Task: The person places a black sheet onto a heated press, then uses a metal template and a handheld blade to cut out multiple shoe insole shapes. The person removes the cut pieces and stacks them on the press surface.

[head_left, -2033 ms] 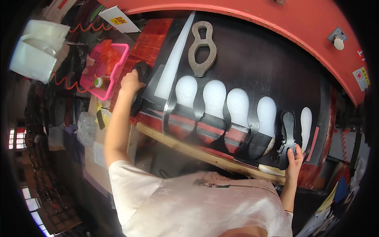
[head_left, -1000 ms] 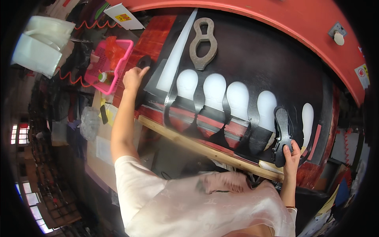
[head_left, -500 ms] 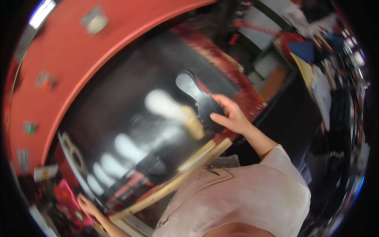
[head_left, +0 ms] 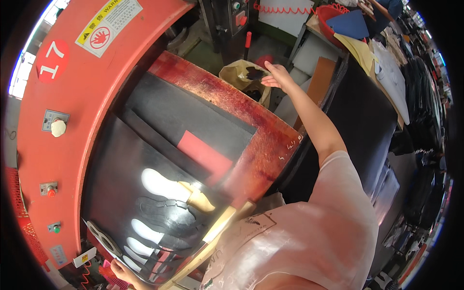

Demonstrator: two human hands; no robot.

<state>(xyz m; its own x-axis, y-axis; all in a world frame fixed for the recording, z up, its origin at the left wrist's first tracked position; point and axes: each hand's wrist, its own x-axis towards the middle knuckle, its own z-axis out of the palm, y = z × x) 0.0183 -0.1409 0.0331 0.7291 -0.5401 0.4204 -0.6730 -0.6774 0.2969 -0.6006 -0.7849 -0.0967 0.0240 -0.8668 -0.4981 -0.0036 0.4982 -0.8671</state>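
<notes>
I see my right hand (head_left: 277,77) open, with nothing gripped, at the rim of the beige bag (head_left: 231,73), where dark pieces (head_left: 253,73) lie inside. My left hand (head_left: 124,273) is near the grey two-holed frame (head_left: 103,238); its grip I cannot tell. White sole shapes (head_left: 164,184) show in a row along the black sheet (head_left: 118,145)

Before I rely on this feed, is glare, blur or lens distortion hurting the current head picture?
Head view: the largest white sole shape looks washed out; pale sheen lightens the lower end of the red strip; the red machine beam looks bowed; the right hand reads clearly, without strong blur; the left hand sits small near the lower edge.
</notes>
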